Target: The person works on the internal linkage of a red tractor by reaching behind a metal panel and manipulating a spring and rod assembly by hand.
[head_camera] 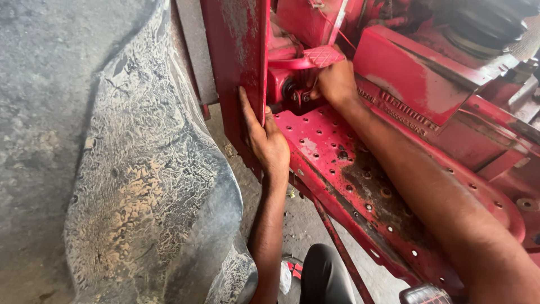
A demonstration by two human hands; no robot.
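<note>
Seen from the head camera, a grey concrete floor (34,112) lies below a red machine, with a big mud-caked tyre (152,186) filling the left side. A perforated red footplate (349,169), worn and rusty in the middle, runs along the machine.

The left hand (264,138) stretches up, palm flat and fingers clasped around the edge of an upright red panel (236,62). The right hand (334,81) reaches across the footplate, under a red pedal (320,56), fingers pinched at a bolt fitting (297,95) just behind the panel; what it grips is hidden.
</note>
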